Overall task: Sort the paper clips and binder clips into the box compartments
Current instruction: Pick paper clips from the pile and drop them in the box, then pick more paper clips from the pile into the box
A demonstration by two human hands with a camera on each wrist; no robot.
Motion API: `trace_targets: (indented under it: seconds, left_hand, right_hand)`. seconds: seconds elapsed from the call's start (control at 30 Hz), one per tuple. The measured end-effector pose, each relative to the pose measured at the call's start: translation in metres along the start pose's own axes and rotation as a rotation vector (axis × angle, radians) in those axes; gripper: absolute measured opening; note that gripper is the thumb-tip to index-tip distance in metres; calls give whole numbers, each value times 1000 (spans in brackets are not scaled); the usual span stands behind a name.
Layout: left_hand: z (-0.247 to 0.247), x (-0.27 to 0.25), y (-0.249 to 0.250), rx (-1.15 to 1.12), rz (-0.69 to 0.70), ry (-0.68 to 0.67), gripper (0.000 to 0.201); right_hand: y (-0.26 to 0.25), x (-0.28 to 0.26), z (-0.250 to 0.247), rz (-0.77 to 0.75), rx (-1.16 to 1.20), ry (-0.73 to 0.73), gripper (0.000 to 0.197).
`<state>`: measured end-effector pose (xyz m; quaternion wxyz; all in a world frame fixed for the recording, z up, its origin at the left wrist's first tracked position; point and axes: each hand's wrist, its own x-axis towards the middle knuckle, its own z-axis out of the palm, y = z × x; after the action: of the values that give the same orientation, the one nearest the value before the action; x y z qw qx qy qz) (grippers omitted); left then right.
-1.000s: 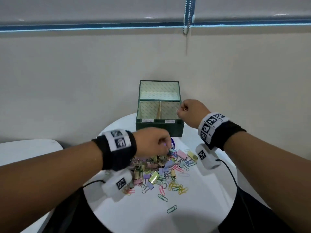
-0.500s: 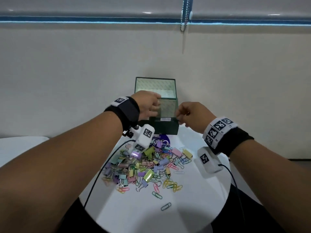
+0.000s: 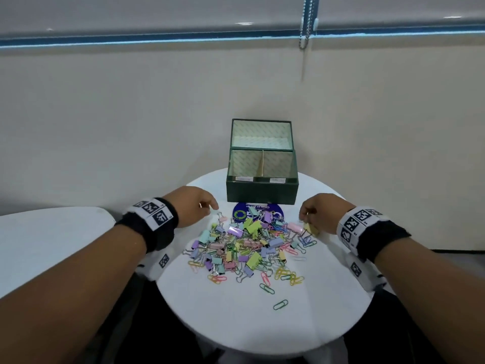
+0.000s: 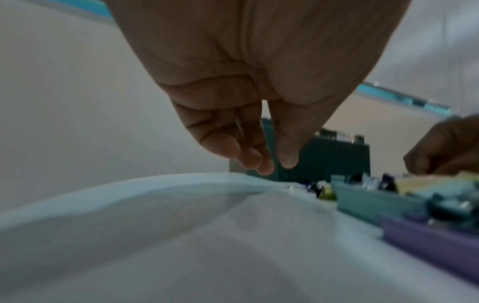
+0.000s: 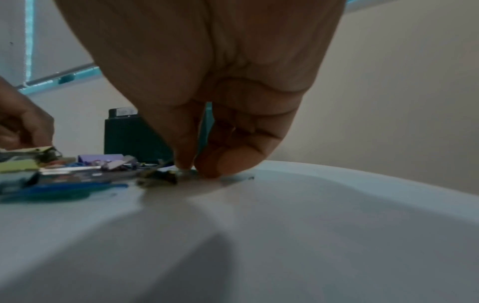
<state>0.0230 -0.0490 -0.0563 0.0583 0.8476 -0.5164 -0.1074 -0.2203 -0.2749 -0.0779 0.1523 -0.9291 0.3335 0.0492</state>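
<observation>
A dark green box (image 3: 262, 191) stands open at the back of the round white table (image 3: 236, 327), with two front compartments split by a divider. In front of it lies a heap of pastel binder clips and paper clips (image 3: 246, 248). My left hand (image 3: 214, 208) hovers at the heap's far left edge, just above a pink binder clip (image 3: 223, 218). Its fingers (image 4: 259, 164) point down, nearly straight, with nothing between them and the thumb. My right hand (image 3: 305, 225) is down at the heap's far right edge. Its thumb and forefinger (image 5: 193, 172) pinch a yellow binder clip (image 3: 311, 229) that lies on the table.
A round blue sticker (image 3: 239, 214) lies on the table between box and heap. A few loose paper clips (image 3: 280, 304) lie nearer to me. A second white table (image 3: 39, 245) stands at the left. A wall rises close behind the box.
Both hands have come down from the box to the heap. The left one left the box's left compartment; the right one dropped from the box's right front onto the yellow binder clip.
</observation>
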Motion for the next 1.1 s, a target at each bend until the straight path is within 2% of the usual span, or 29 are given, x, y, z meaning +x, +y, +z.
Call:
trace_targets:
  seconds: [0.17, 0.27, 0.43, 0.53, 0.6, 0.67, 0.83, 0.93, 1.03, 1.1]
  left_hand:
    - [10, 16, -1, 29, 78, -41, 35]
    - [12, 20, 2, 12, 84, -53, 29]
    - [13, 22, 7, 79, 40, 0, 10]
    - [11, 19, 10, 107, 37, 64, 10]
    - [12, 15, 16, 17, 89, 110, 9]
    - [14, 9, 24, -33, 160, 81, 10]
    - [14, -5, 35, -44, 193, -35, 16]
    - [15, -6, 36, -8, 167, -93, 28]
    - [16, -5, 33, 10, 129, -34, 28]
    - [15, -5, 31, -17, 125, 14, 21]
  right_hand:
    - [-3, 5, 1, 43, -3, 35, 23]
    - [-5, 3, 4, 18, -22, 47, 20]
    - [-6, -4, 0, -17, 87, 199, 13]
    - [-10, -11, -5, -75, 102, 87, 21]
    - [-14, -15, -4, -128, 82, 4, 25]
    - [-12, -18, -2, -114, 133, -26, 31]
    - [-6, -25, 4, -101, -13, -94, 5]
    - [-4, -24, 5, -84, -29, -64, 18]
    - [-3, -23, 3, -105, -15, 9, 14]
    - [-3, -23, 5, -114, -10, -19, 13]
